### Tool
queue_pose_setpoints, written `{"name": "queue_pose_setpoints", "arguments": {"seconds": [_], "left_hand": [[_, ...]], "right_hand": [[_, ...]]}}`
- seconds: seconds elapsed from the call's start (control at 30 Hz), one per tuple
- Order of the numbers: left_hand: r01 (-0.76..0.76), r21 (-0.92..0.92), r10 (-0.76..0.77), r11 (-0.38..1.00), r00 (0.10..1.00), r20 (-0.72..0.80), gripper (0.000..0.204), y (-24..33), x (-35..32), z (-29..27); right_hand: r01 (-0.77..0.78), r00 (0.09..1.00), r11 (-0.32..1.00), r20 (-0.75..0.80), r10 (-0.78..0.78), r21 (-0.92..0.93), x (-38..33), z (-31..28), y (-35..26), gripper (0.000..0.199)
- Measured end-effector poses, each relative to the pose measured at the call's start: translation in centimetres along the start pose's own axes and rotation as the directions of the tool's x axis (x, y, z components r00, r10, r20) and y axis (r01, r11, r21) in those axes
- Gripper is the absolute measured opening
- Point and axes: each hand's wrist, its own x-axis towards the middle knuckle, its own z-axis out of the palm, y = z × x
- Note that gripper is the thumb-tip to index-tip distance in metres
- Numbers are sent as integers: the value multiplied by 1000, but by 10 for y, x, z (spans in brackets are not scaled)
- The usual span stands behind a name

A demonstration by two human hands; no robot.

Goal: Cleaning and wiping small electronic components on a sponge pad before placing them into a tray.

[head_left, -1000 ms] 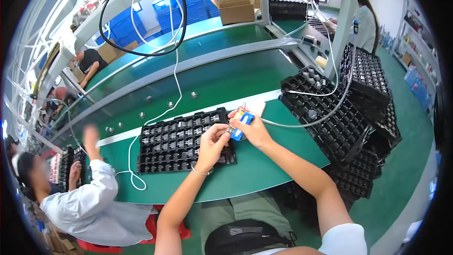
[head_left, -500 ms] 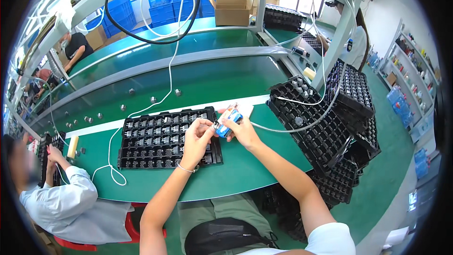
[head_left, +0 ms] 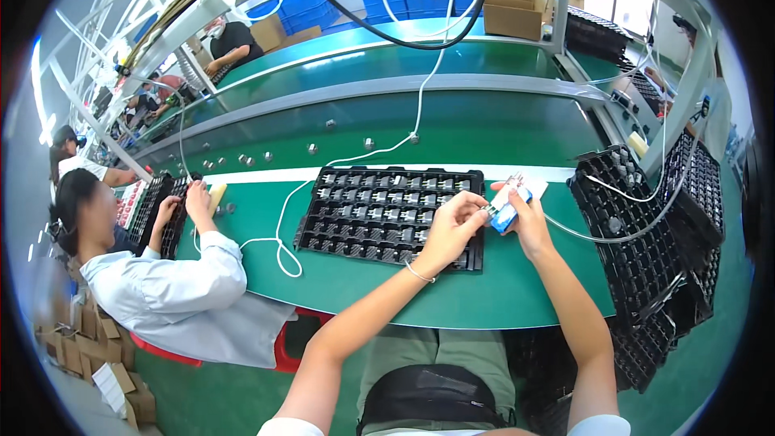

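Note:
My right hand (head_left: 529,228) is closed around a small blue hand-held device (head_left: 502,216) with a pale, clear-looking front; its exact kind does not show. My left hand (head_left: 454,230) is bent in a pinch at the device's left side. Whatever sits between those fingertips is too small and too covered to name. Both hands are over the right end of a black compartment tray (head_left: 475,257). Small metal-and-black parts (head_left: 367,214) fill many of its pockets, and the near row looks mostly bare.
Stacked black trays (head_left: 638,234) stand at the right, with a grey hose (head_left: 601,240) crossing them. A white cable (head_left: 282,230) loops left of my tray. Loose small parts (head_left: 312,148) lie on the green conveyor (head_left: 476,117). A co-worker (head_left: 169,274) sits at the left.
My view has swung left, so bench and hands sit further right in the picture and more of the co-worker shows. Both hands stay together at the blue device.

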Motion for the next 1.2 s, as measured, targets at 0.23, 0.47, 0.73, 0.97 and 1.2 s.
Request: {"name": "queue_pose_setpoints", "arguments": {"seconds": [0.23,0.47,0.73,0.97,1.2], "left_hand": [[-14,37,12,999,999,39,15,-4,4,-7],[-15,50,14,999,999,35,15,-1,5,-9],[60,-24,-59,998,998,8,13,4,-1,1],[-27,-31,27,999,999,27,15,3,-4,-1],[114,-106,-108,988,992,64,15,6,10,-7]], "right_hand": [[23,998,1000,-57,-23,-14,6,-2,6,39],[12,1000,996,-14,-13,-87,4,4,0,46],[-72,996,995,-50,69,-63,4,-7,8,37],[-170,984,983,32,173,-66,5,-11,1,36],[-82,997,994,6,82,-73,1,-11,-3,38]]}}
